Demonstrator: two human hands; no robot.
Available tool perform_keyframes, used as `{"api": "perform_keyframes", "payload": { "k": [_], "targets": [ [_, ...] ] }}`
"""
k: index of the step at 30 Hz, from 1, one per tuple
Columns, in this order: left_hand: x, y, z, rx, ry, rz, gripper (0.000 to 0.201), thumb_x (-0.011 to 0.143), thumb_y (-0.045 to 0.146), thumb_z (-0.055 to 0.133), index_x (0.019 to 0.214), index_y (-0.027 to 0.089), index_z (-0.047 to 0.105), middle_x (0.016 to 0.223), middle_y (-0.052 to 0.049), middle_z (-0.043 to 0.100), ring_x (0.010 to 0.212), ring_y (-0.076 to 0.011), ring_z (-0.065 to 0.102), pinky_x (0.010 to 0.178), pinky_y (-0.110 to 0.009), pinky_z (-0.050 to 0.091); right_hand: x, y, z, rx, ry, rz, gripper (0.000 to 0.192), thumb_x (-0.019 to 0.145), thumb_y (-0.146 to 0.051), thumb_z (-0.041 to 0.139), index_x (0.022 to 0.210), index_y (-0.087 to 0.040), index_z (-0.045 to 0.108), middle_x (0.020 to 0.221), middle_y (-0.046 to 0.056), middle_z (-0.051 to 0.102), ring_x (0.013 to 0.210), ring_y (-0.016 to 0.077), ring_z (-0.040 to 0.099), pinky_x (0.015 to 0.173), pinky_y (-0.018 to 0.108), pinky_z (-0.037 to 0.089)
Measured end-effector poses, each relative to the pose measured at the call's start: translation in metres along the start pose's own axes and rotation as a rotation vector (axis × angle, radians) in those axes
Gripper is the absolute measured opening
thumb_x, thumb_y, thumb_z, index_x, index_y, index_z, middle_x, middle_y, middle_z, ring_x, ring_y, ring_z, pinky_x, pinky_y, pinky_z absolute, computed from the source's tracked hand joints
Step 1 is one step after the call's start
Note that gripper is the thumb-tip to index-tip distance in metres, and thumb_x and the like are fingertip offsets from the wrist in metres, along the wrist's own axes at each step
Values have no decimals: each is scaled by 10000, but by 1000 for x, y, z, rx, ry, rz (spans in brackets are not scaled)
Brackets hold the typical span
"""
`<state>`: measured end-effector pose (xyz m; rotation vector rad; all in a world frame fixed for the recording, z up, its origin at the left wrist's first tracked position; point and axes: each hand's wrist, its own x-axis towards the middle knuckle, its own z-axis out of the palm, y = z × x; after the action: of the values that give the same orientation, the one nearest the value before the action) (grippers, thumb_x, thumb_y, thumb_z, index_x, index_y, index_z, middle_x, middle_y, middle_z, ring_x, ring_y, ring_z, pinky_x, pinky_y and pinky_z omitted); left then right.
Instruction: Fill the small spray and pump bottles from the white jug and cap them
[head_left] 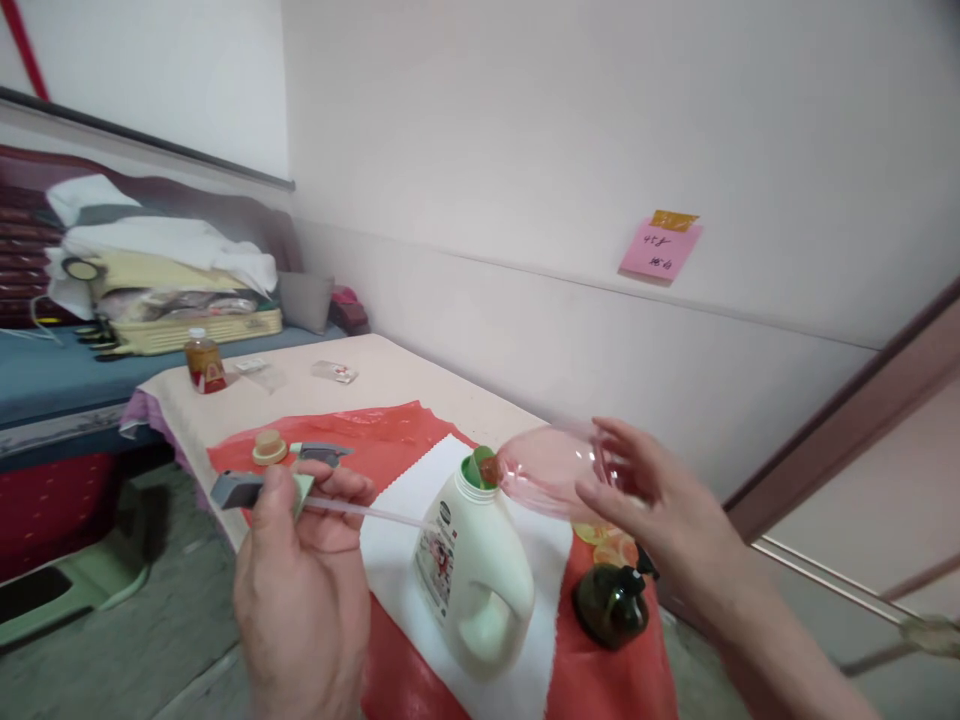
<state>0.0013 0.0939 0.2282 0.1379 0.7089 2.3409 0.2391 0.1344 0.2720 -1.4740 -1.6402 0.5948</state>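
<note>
My left hand [307, 570] is closed around a pump head [247, 490] in grey and pale green, whose thin clear tube [367, 512] points right toward the jug. A white detergent jug [487, 580] with a handle stands upright, uncapped, a green spout [477, 466] showing in its mouth. Tipped on its side, a clear pink bottle [547, 468] has its reddish neck at that spout. My right hand [645, 500] grips the bottle's far end between thumb and fingers. Whether liquid flows from it, I cannot tell.
A dark green pump bottle [611, 605] stands right of the jug. White paper [397, 500] lies over red sheeting [390, 425] on the table. Behind my left hand are a beige cap [270, 447] and another grey pump head [321, 454]. An amber bottle [205, 362] stands farther back.
</note>
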Motion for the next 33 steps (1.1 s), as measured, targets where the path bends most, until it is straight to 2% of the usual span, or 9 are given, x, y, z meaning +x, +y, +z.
{"api": "perform_keyframes", "payload": {
  "k": [4, 7, 9, 11, 16, 20, 24, 29, 33],
  "targets": [
    [-8, -11, 2, 37, -53, -7, 195, 857, 370, 656, 818, 182, 622, 803, 15, 599, 705, -117, 576, 709, -273, 515, -30, 72, 25, 579, 95, 237, 682, 681, -578, 772, 1248, -277, 540, 1340, 110, 620, 1241, 331, 571, 1082, 529, 400],
    [-14, -23, 3, 101, -108, 7, 205, 867, 379, 650, 817, 182, 626, 796, 14, 605, 708, -124, 588, 716, -281, 515, -45, 114, 45, 897, 84, 380, 628, 662, -563, 775, 1185, -266, 597, 1229, 114, 683, 1076, 346, 673, 1043, 563, 430],
    [-18, -30, 3, 121, -117, -1, 209, 864, 392, 658, 838, 187, 624, 809, 18, 607, 697, -126, 591, 711, -293, 519, -51, 132, 53, 1010, 69, 438, 566, 646, -565, 776, 1116, -279, 642, 1144, 113, 717, 985, 354, 706, 978, 563, 473],
    [-19, -36, 2, 120, -115, -20, 227, 862, 414, 660, 854, 191, 617, 814, 20, 608, 694, -125, 590, 716, -298, 519, -55, 141, 56, 1030, 49, 426, 557, 626, -569, 783, 1089, -283, 664, 1126, 123, 721, 949, 361, 713, 912, 551, 501],
    [-21, -39, 6, 77, -89, -10, 243, 867, 421, 651, 814, 190, 599, 770, 33, 596, 682, -114, 578, 714, -278, 509, -66, 142, 46, 964, 3, 264, 723, 528, -644, 811, 1131, -274, 658, 1142, 132, 715, 977, 351, 692, 861, 477, 493],
    [-28, -39, 9, 78, -90, -12, 237, 883, 410, 633, 800, 189, 613, 749, 29, 605, 661, -116, 579, 692, -270, 516, -72, 134, 40, 961, -44, 255, 708, 566, -628, 796, 1175, -305, 631, 1221, 119, 684, 1040, 335, 665, 912, 460, 466],
    [-42, -49, 8, 127, -160, -58, 241, 881, 421, 648, 799, 194, 646, 737, 24, 636, 678, -120, 613, 732, -272, 532, -77, 128, 46, 1021, -76, 258, 744, 532, -654, 808, 1175, -324, 633, 1229, 114, 679, 1055, 334, 656, 897, 448, 485],
    [-64, -72, 2, 230, -247, -310, 381, 798, 578, 689, 879, 206, 674, 887, -80, 745, 900, -217, 692, 773, -315, 543, -86, 124, 58, 1040, -36, 190, 815, 479, -677, 837, 1183, -326, 624, 1292, 128, 650, 1101, 379, 646, 905, 494, 509],
    [-77, -83, -1, 255, -244, -411, 449, 736, 632, 719, 859, 206, 647, 917, -100, 751, 905, -235, 696, 797, -344, 537, -94, 123, 60, 995, -14, 36, 770, 565, -636, 828, 1244, -387, 565, 1378, 89, 603, 1196, 367, 607, 939, 486, 511]
  ]
}}
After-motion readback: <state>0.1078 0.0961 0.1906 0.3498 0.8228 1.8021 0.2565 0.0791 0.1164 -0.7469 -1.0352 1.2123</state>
